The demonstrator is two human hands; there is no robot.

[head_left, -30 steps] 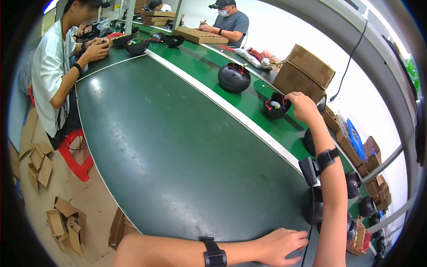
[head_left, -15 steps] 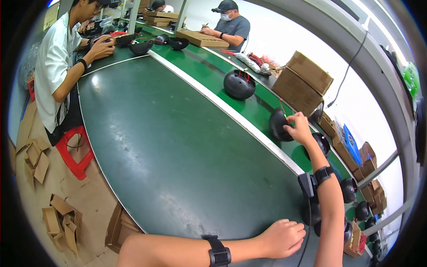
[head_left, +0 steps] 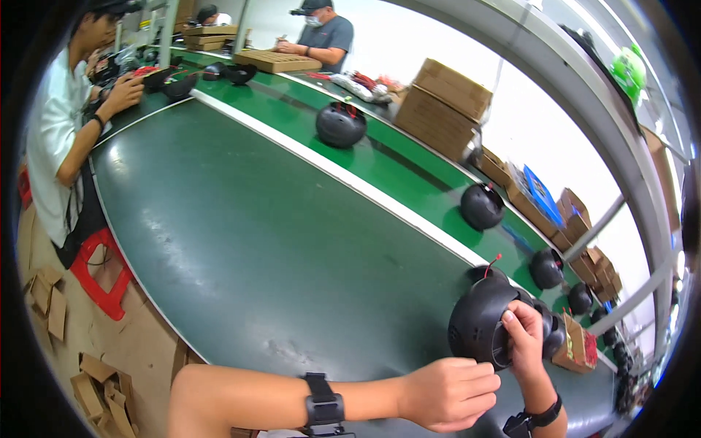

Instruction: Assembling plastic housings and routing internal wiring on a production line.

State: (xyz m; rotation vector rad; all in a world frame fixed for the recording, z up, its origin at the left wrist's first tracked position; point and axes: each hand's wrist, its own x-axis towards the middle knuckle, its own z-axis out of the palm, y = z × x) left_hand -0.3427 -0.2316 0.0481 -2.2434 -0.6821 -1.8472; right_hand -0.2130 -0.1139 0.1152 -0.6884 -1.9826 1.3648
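My right hand [head_left: 526, 336] grips the edge of a black round plastic shell [head_left: 478, 317], thumb over the rim of its opening. The shell is held above the near right part of the dark green table [head_left: 292, 241], and a red wire [head_left: 494, 264] sticks up at its top. Just below and left of the shell is my left hand [head_left: 451, 394], fingers curled closed near the shell's lower edge; whatever they may hold is hidden. Partly behind the held shell, more black shells [head_left: 555, 332] stand close together.
Along the green conveyor belt [head_left: 409, 171] beyond a white rail sit more black shells [head_left: 341, 125]. Cardboard boxes [head_left: 438, 117] line its far side. A person [head_left: 62, 139] works at left by a red stool [head_left: 102, 274]; another person [head_left: 325, 40] works across the belt.
My right hand has brought the black shell from the belt back toward me, over the table. My left hand stays closed and is now close to it. The view has shifted right.
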